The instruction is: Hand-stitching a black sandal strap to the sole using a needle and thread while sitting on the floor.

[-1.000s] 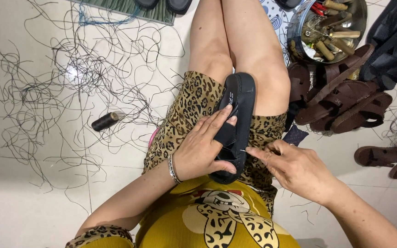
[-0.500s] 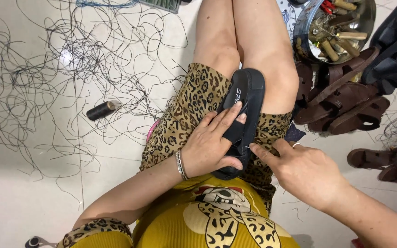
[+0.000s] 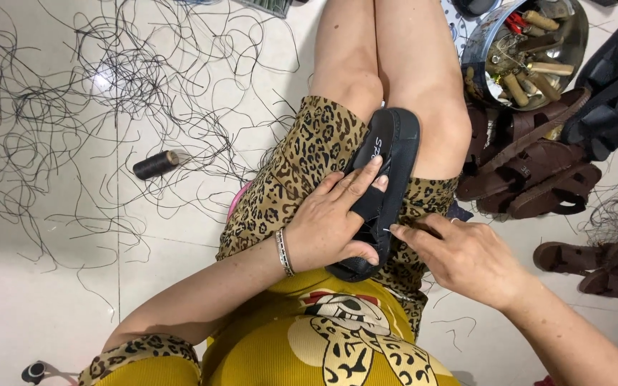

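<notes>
Black sandal (image 3: 388,164) lies lengthwise on the lap, toe end up by the knee, heel end toward the belly, resting on leopard-print shorts (image 3: 309,164).

Left hand (image 3: 327,225) lies flat over the straps, fingers spread and pressing, thumb hooked round the heel edge — a clamp on the sandal, not a fist. Right hand (image 3: 466,254) is pinched shut at the sandal's right edge, thumb and forefinger closed on something thin; a needle, likely, but too small to tell.

Change over the last second: the sandal sits a little higher and more upright on the thigh, the left fingers have crept further across the straps, and the right fingertips have closed in from just off the edge to touching it. The work looks to be in a stitch at the sole's edge, grip tightened to steady it.

Materials — sandal is matte black, rounded sole, soft-looking straps. Floor (image 3: 51,286) is pale glossy tile strewn with loose black thread (image 3: 109,93), wiry tangles. A dark spool (image 3: 155,164) lies on it, left. Right of the leg: brown strapped sandals (image 3: 531,171) heaped together, and a shiny metal bowl (image 3: 574,43) of wooden-handled tools.
</notes>
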